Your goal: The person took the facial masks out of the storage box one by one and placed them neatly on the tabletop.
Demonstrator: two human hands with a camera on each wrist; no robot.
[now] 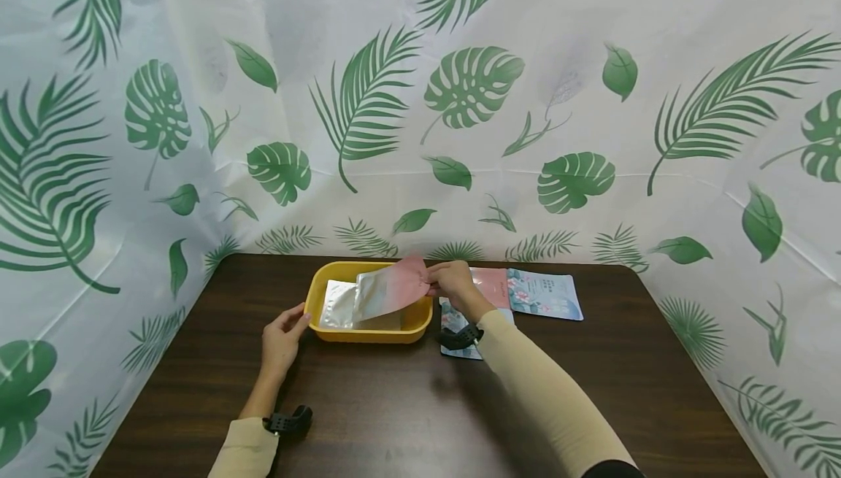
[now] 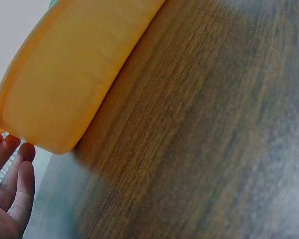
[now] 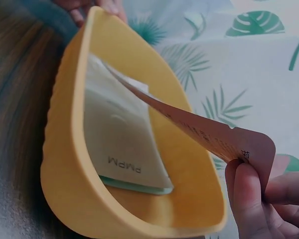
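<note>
Beige sleeve (image 1: 548, 396) nearest cam, R hand (image 1: 455, 284) pinched pink-white sachet (image 1: 389, 292), long axis slanted, pink end up-R, L hand (image 1: 282, 336) gripped rim of yellow tub (image 1: 368, 336)

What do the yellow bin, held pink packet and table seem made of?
Bin: probably plastic, satin; even colour, rounded corners.
Packet: likely plastic film or foil laminate, soft sheen; thin, bending, partly silvery.
Table: perhaps wood or laminate, glossy; streaky grain, blurred highlights.
</note>
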